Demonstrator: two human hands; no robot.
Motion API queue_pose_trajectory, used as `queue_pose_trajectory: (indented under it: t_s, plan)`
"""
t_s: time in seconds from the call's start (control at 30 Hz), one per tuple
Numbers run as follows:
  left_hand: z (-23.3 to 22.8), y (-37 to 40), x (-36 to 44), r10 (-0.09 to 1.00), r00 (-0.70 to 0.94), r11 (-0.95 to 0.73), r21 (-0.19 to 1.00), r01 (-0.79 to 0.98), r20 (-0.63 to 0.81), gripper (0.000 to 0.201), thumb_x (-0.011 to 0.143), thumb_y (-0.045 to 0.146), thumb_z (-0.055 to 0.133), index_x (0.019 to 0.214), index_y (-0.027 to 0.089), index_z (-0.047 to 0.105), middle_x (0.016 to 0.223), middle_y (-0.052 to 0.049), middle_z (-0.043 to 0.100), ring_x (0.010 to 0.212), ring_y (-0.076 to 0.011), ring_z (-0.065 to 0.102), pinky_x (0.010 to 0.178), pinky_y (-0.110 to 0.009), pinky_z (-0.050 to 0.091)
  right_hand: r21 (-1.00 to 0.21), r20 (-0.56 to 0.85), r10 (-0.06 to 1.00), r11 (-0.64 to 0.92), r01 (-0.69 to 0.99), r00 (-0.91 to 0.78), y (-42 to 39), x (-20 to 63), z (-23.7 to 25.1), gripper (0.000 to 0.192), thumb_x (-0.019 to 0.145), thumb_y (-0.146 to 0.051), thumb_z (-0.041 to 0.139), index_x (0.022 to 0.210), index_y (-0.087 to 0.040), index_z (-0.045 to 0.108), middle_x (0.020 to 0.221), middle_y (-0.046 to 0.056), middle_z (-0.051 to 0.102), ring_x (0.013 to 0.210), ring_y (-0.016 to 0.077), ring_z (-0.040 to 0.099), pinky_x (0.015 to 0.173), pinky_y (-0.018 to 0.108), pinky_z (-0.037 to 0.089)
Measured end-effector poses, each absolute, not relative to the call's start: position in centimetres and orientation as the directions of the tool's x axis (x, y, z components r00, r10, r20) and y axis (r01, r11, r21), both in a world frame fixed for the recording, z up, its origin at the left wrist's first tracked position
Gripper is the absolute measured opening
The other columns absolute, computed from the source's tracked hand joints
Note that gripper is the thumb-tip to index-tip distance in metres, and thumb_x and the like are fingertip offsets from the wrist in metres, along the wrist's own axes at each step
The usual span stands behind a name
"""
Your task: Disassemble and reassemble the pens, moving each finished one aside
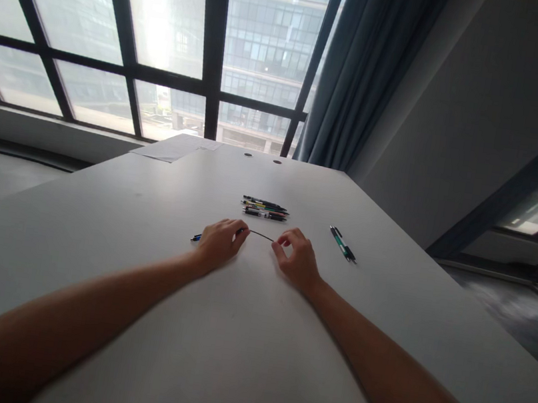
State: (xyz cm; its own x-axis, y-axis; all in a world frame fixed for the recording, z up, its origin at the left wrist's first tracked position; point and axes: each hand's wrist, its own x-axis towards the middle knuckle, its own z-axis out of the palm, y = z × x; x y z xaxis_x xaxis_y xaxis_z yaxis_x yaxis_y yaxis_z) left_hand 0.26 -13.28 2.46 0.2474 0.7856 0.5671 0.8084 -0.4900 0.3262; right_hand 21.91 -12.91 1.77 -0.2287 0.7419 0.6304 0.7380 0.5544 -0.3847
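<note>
Between my two hands a thin black strand (262, 235), like a cord or twist tie, is stretched in a slight curve just over the white table. My left hand (220, 243) pinches its left end with thumb and fingers. The other end is in the fingertips of my right hand (294, 255), whose thumb and index finger are pressed together. A blue pen (196, 238) lies partly hidden under or behind my left hand. Just beyond my hands a group of several pens (264, 209) lies side by side on the table.
To the right lie pens with green and dark barrels (343, 245), set at a slant. White paper sheets (176, 146) rest at the table's far left corner. Two round dark grommets (277, 161) sit near the far edge of the table (239, 332), before windows and a blue curtain (370, 68).
</note>
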Motion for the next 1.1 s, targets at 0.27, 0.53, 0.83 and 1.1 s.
queue_pose_trajectory:
  t_s: [0.27,0.53,0.83,1.1]
  plan:
    - [2.72,-13.33,0.41,0.84,0.182,-0.409,0.375,0.832,0.511,0.024,0.092,0.039,0.046,0.095,0.023,0.064,0.084,-0.002,0.071,0.08,-0.0192,0.064,0.067,-0.028,0.043,-0.332,0.595,0.752,0.551,0.766,-0.283,-13.16,21.93,1.99,0.006,0.079,-0.019,0.061,0.074,-0.018,0.058,0.091,0.004,0.062,0.084,0.0183,0.057,0.079,0.032,0.037]
    - [3.1,-13.38,0.52,0.906,0.104,-0.289,0.421,0.86,0.41,0.028,0.089,0.044,0.05,0.103,0.023,0.062,0.087,-0.002,0.071,0.082,-0.0203,0.065,0.07,-0.029,0.044,-0.273,0.56,0.789,0.466,0.842,-0.255,-13.37,21.87,2.25,0.004,0.075,-0.017,0.057,0.071,-0.017,0.059,0.092,0.005,0.061,0.088,0.0182,0.055,0.08,0.03,0.034]
    - [2.76,-13.14,0.44,0.894,0.144,-0.339,0.433,0.835,0.424,0.024,0.086,0.028,0.051,0.106,0.022,0.061,0.092,-0.005,0.07,0.09,-0.0217,0.063,0.077,-0.032,0.046,-0.2,0.486,0.87,0.205,0.958,-0.085,-13.01,22.25,2.4,0.01,0.074,-0.021,0.057,0.065,-0.015,0.06,0.093,0.008,0.062,0.089,0.0205,0.052,0.08,0.033,0.031]
    - [2.36,-12.88,0.38,0.858,0.204,-0.426,0.43,0.796,0.472,0.031,0.081,0.014,0.047,0.107,0.018,0.063,0.099,-0.008,0.069,0.098,-0.024,0.06,0.082,-0.036,0.048,-0.191,0.461,0.885,0.173,0.966,-0.067,-12.99,22.25,2.32,0.011,0.077,-0.024,0.056,0.072,-0.015,0.061,0.096,0.01,0.062,0.091,0.0225,0.052,0.081,0.035,0.031]
